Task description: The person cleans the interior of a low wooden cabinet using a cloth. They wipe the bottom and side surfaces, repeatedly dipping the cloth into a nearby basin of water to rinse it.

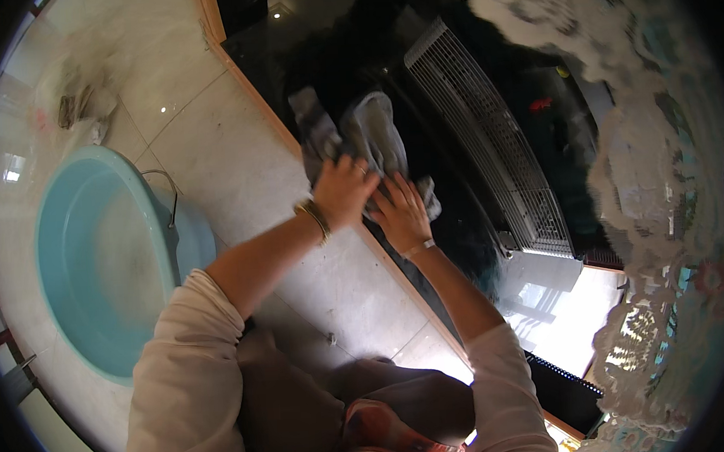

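Note:
A wet-looking grey cloth [376, 129] lies bunched on a glossy black surface [452, 177], which has a wooden edge. Both of my hands press on the cloth side by side, their fingertips nearly touching. My left hand [344, 190], with a ring and a gold-coloured bracelet at the wrist, rests on its left part. My right hand [403, 214], with a thin band at the wrist, lies flat with fingers spread on its lower part. Whether the fingers grip any fabric is hard to tell.
At the left a light-blue plastic basin [168, 262] stands on the tiled floor [207, 130], with a wire-handled bucket [193, 236] beside it. A crumpled plastic bag [91, 112] lies beyond. A metal grille [487, 131] crosses the black surface; a lace-edged cloth [636, 178] hangs at the right.

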Tool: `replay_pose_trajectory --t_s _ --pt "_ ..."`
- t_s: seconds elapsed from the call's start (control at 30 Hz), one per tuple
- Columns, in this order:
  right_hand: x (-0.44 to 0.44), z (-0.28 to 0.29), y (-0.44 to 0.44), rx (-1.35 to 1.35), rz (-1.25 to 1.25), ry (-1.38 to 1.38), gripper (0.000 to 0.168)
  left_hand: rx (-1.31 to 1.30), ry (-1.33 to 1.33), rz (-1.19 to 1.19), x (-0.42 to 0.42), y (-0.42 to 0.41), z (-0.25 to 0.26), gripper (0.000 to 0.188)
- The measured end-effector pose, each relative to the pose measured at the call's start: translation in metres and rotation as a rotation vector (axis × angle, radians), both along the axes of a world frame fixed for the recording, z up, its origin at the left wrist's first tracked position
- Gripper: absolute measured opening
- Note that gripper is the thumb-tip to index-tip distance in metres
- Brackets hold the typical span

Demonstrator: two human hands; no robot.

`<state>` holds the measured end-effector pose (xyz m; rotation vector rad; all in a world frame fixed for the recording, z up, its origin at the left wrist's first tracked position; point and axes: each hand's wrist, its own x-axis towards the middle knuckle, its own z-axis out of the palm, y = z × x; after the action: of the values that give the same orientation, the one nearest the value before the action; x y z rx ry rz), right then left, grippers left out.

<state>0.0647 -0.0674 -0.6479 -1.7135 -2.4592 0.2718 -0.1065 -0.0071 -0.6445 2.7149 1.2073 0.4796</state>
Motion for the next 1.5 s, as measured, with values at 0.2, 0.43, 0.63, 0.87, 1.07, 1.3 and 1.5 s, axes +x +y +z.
replay_pose_trajectory --t_s 0.2,0.43,0.63,0.87,1.07,1.3,1.5 --pt "0.079 0.003 -0.176 -0.079 -0.251 -0.099 0.046 0.009 -0.112 -0.419 0.085 -0.116 -0.022 0.014" --pt "0.095 0.003 -0.273 -0.042 -0.341 -0.187 0.044 -0.031 -0.192 -0.779 0.114 -0.157 -0.04 0.027" --pt "0.024 0.003 -0.116 0.1 -0.149 -0.171 0.033 -0.143 -0.337 -0.381 0.053 -0.052 -0.022 0.019" --pt "-0.094 -0.023 0.095 0.419 -0.044 -0.042 0.036 0.072 -0.095 0.293 -0.058 0.094 -0.02 0.017" --pt "-0.06 -0.015 0.068 0.365 0.031 -0.018 0.043 0.146 -0.148 0.294 -0.035 0.058 -0.032 0.023" --pt "0.075 0.012 -0.071 0.03 -0.262 -0.033 0.061 -0.053 -0.297 -0.217 0.083 -0.04 -0.029 0.027" --pt "0.128 0.004 -0.24 -0.024 -0.513 -0.298 0.063 -0.105 -0.073 -0.666 0.152 -0.152 -0.048 0.05"
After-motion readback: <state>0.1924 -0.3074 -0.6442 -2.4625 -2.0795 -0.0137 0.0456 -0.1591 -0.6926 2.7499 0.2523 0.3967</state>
